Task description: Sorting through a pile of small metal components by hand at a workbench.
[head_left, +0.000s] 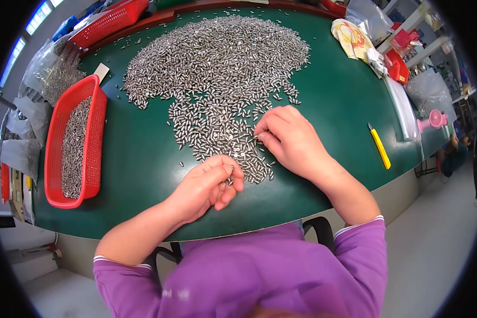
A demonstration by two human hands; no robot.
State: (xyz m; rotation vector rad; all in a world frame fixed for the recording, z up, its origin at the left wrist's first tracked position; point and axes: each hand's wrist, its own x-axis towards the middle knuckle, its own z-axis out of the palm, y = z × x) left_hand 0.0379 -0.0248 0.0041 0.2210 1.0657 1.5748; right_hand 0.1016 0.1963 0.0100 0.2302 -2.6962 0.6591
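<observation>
A large heap of small silvery metal parts [217,58], short and cylinder-like, covers the far middle of the table and narrows toward me. At the near end of this spread, my left hand [209,183] is curled palm up, with a small metal part [231,168] pinched at the thumb and forefinger. My right hand [291,139] is at the right edge of the spread, thumb and forefinger closed on what looks like another small metal part. The fingertips partly hide it. Loose parts lie between the two hands.
On the left stands a red plastic basket [99,159] partly filled with the same parts, beside clear bags [24,140] of parts. A yellow utility knife [379,147] lies on the green table [328,106] at right. Beyond it are a pink small fan-like object [433,121] and a yellow cloth bag [351,38].
</observation>
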